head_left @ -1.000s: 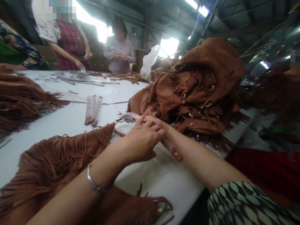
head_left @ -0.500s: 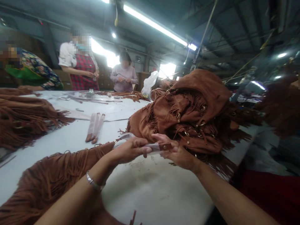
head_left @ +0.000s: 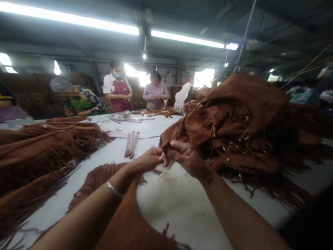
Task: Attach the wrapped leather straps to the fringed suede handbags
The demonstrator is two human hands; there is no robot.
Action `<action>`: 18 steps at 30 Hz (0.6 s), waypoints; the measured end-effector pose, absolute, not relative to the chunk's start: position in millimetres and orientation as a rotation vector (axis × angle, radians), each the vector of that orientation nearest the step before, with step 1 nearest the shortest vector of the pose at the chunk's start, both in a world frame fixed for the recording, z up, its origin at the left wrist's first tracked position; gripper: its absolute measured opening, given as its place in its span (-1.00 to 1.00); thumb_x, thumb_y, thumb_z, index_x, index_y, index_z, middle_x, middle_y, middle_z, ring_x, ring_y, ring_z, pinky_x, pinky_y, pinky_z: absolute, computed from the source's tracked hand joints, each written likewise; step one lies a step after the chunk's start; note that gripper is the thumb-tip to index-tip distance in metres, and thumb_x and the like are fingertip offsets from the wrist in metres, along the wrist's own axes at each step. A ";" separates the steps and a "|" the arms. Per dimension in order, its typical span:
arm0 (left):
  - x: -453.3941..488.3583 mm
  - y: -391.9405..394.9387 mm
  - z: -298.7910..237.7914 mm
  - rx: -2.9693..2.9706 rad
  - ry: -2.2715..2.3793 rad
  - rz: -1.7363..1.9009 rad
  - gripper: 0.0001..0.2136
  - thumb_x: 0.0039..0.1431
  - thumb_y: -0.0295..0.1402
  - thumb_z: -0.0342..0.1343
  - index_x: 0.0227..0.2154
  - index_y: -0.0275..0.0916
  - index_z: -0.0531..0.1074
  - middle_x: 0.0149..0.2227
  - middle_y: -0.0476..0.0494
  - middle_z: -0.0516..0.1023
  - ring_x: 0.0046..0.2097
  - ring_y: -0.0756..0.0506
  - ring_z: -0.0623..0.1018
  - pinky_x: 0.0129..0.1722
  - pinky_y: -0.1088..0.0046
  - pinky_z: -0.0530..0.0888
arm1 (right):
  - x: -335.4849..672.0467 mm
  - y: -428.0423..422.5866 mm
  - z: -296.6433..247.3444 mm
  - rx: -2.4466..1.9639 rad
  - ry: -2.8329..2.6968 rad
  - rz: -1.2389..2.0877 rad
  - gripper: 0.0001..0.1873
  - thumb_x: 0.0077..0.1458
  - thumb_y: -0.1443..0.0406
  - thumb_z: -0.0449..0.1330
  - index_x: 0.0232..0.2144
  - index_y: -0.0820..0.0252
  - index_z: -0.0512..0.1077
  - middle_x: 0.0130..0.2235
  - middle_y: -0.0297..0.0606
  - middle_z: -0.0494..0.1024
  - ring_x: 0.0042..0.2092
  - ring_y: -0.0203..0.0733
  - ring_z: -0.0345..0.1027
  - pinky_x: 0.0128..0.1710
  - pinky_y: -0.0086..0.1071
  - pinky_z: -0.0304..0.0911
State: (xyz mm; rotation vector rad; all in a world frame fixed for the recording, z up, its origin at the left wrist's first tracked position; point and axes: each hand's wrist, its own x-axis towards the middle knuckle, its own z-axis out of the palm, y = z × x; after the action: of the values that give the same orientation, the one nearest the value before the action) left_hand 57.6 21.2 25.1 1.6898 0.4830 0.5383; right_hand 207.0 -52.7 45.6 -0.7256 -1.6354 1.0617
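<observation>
My left hand [head_left: 147, 161], with a metal bangle [head_left: 111, 188] on its wrist, and my right hand [head_left: 186, 158] meet over the white table [head_left: 179, 205]. Their fingers pinch a narrow suede strap, and its brown tab [head_left: 166, 147] stands up between them. A strap end with a metal stud [head_left: 158, 172] hangs below my left hand. Most of the strap is hidden by my fingers. A heap of fringed tan suede bags [head_left: 234, 121] lies just beyond my right hand. A fringed suede piece [head_left: 101, 178] lies under my left forearm.
More fringed suede [head_left: 44, 146] lies at the table's left. Several strips [head_left: 131, 144] lie farther along, near a white plastic bag [head_left: 182, 97]. Beyond stand a person in a plaid apron [head_left: 118, 92] and a person in a lilac top [head_left: 155, 91], with a person in a floral top [head_left: 83, 102] bending at the left.
My hands have come closer together, and the strap's tab now stands upright between my fingers instead of lying flat. The view has tilted up, showing more of the ceiling lights and far workers.
</observation>
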 end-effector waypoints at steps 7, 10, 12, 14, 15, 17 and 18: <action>5.5 -82.3 35.7 2.617 0.952 0.514 -0.68 0.11 -0.14 0.01 -0.14 -0.19 0.38 -0.19 -0.14 0.47 -0.19 -0.15 0.43 -0.18 0.31 0.35 | 220.2 -49.4 -38.8 -1.147 -1.716 1.107 -0.67 0.18 0.12 -0.02 -0.43 0.27 0.32 -0.63 -0.46 0.28 -0.64 -0.45 0.10 -0.64 -0.57 0.03; 13.1 -150.2 25.0 2.821 0.604 0.136 -0.79 0.20 -0.26 -0.08 -0.15 -0.11 0.35 -0.17 -0.11 0.46 -0.16 -0.13 0.42 -0.10 0.30 0.33 | 220.4 -53.3 -67.1 -1.338 -1.788 1.051 -0.71 0.15 0.17 0.00 -0.47 0.27 0.33 -0.68 -0.47 0.25 -0.68 -0.45 0.05 -0.68 -0.56 -0.05; 22.7 -172.2 9.3 2.842 0.554 -0.019 -0.80 0.21 -0.32 -0.08 -0.13 -0.15 0.33 -0.16 -0.13 0.45 -0.15 -0.14 0.41 -0.06 0.27 0.30 | 219.0 -54.3 -75.1 -1.360 -1.824 1.026 -0.74 0.12 0.19 0.03 -0.49 0.25 0.34 -0.68 -0.46 0.26 -0.68 -0.44 0.05 -0.68 -0.55 -0.08; 30.2 -173.5 -5.5 2.823 0.641 -0.076 -0.78 0.21 -0.30 -0.08 -0.12 -0.20 0.30 -0.17 -0.15 0.45 -0.15 -0.15 0.40 -0.07 0.24 0.31 | 217.6 -54.3 -77.3 -1.378 -1.844 0.996 -0.74 0.12 0.19 0.03 -0.50 0.23 0.34 -0.67 -0.44 0.28 -0.67 -0.42 0.07 -0.67 -0.53 -0.07; 33.0 -169.3 -11.2 2.805 0.705 -0.075 -0.78 0.22 -0.28 -0.08 -0.13 -0.22 0.31 -0.20 -0.15 0.45 -0.17 -0.15 0.40 -0.11 0.25 0.32 | 217.2 -54.1 -77.4 -1.388 -1.850 0.987 -0.73 0.11 0.17 0.04 -0.51 0.22 0.34 -0.67 -0.43 0.29 -0.66 -0.41 0.08 -0.66 -0.52 -0.07; 38.0 -158.5 -19.6 2.785 0.809 -0.049 -0.78 0.25 -0.25 -0.14 -0.20 -0.23 0.33 -0.27 -0.14 0.45 -0.22 -0.14 0.40 -0.18 0.28 0.34 | 217.3 -53.7 -77.2 -1.404 -1.853 0.981 -0.71 0.09 0.14 0.06 -0.53 0.21 0.35 -0.66 -0.40 0.31 -0.65 -0.39 0.09 -0.65 -0.50 -0.06; 40.5 -154.0 -23.0 2.794 0.842 -0.042 -0.77 0.26 -0.24 -0.16 -0.24 -0.23 0.34 -0.30 -0.13 0.44 -0.24 -0.13 0.39 -0.20 0.29 0.34 | 217.9 -53.6 -77.2 -1.409 -1.852 0.980 -0.71 0.09 0.13 0.06 -0.53 0.21 0.35 -0.65 -0.39 0.32 -0.64 -0.38 0.10 -0.64 -0.49 -0.05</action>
State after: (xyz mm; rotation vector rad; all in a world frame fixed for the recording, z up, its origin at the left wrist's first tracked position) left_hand 40.5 -154.0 -23.0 2.7945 0.8423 -0.0424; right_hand 217.9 -53.6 -77.2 -1.4087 -1.8521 0.9804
